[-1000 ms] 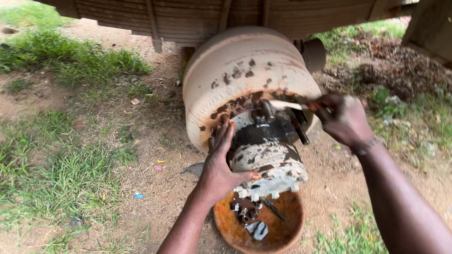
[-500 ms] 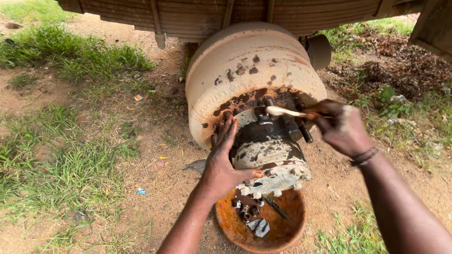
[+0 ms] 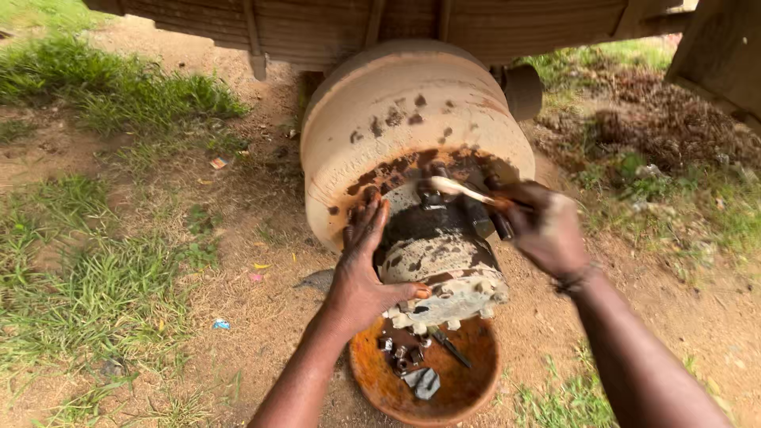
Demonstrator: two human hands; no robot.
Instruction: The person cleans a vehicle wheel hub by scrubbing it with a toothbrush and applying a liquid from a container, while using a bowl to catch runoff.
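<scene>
Left hand (image 3: 361, 277) lies flat, fingers spread, on the greasy hub (image 3: 440, 254), likely steadying it. Right hand (image 3: 547, 230) pinches a pale stick (image 3: 460, 189) whose tip pokes just past the left fingertips. Rusty pan (image 3: 372, 380) below the wrists catches nuts.

No packages, labels, signs or screens can be made out here. The nearest things to packaging are a few small scraps of litter on the bare dirt: a blue scrap (image 3: 220, 323), a pink scrap (image 3: 255, 277) and an orange-and-white scrap (image 3: 218, 162), each too small to tell whether it is a wrapper.
</scene>
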